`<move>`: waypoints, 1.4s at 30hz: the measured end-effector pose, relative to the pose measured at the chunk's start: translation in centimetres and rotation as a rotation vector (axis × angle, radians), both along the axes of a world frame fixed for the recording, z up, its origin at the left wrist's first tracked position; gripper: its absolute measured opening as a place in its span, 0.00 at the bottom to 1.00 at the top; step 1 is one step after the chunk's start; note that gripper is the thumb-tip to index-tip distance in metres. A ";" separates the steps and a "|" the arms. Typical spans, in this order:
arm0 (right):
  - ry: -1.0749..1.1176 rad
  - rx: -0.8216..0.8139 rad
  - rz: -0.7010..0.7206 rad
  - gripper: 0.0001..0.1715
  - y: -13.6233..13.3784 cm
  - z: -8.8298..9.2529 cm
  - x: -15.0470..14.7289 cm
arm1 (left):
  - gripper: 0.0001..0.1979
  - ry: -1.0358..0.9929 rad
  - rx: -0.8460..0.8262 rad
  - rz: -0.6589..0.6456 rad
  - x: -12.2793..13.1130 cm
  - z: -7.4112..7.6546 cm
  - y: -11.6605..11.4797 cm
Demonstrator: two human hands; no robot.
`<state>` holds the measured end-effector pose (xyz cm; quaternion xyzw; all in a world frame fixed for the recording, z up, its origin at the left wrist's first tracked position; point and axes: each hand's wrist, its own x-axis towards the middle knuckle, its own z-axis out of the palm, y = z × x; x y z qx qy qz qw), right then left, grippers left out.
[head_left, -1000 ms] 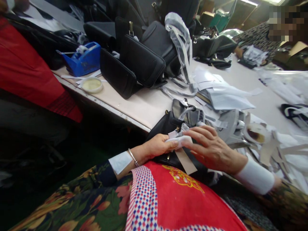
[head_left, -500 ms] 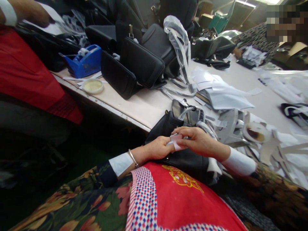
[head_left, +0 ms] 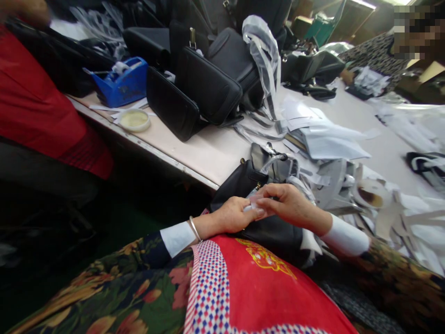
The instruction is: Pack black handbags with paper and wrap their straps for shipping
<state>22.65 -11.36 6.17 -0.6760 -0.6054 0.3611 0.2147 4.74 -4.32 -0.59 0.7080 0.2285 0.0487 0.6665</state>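
Both my hands meet over a black handbag point(head_left: 234, 183) at the table's front edge. Between their fingertips is a small, pale pinkish-white slip point(head_left: 256, 200), thin like paper or film; its exact kind is unclear. My left hand point(head_left: 232, 215) is closed, its thumb pressed along the slip's lower edge. From the right, my right hand point(head_left: 290, 204) pinches the same slip with thumb and fingers. The bag lies against my red apron point(head_left: 278, 292), and its clear-wrapped handle point(head_left: 273, 162) shows just behind my hands.
Several black bags point(head_left: 208, 86) are heaped at the back. A blue tape dispenser point(head_left: 121, 83) and a tape roll point(head_left: 134, 120) sit at the left edge. White sheets point(head_left: 333, 139) and paper scraps point(head_left: 396, 213) cover the right. A co-worker's red garment point(head_left: 45, 111) is at the left.
My fingers have closed further over the slip, so less of it shows. The left thumb now reaches farther right across it. The co-worker's hand at upper left has shifted left and up.
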 end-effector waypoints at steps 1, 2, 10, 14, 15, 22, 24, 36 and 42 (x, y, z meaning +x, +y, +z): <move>-0.026 0.003 0.055 0.11 0.2 0.5 0.3 | 0.20 0.010 0.020 -0.009 0.0 0.0 0.0; -0.064 0.015 0.107 0.13 0.4 1.1 0.7 | 0.20 0.009 0.041 -0.016 0.0 0.0 0.1; -0.328 0.049 0.666 0.10 3.5 3.4 1.3 | 0.17 -0.165 0.126 -0.040 0.2 -0.2 -0.2; -0.390 0.064 0.758 0.12 4.1 2.0 0.8 | 0.18 -0.041 0.188 -0.026 0.3 -0.6 -0.2; -0.414 0.070 0.764 0.12 4.1 1.8 0.7 | 0.19 -0.020 0.193 -0.030 0.3 -0.6 -0.2; -0.524 0.136 0.733 0.14 3.3 1.5 -0.2 | 0.23 0.029 0.170 -0.043 0.3 -0.1 -0.1; -0.593 0.164 0.718 0.13 2.9 1.3 -0.6 | 0.23 0.046 0.149 -0.049 0.4 -0.3 -0.1; -0.708 0.327 0.577 0.09 -0.4 0.6 -0.6 | 0.20 0.018 -0.049 0.004 0.4 -0.7 0.1; -0.734 0.410 0.596 0.13 -2.5 0.5 0.1 | 0.21 0.092 -0.148 -0.004 0.3 -0.2 0.5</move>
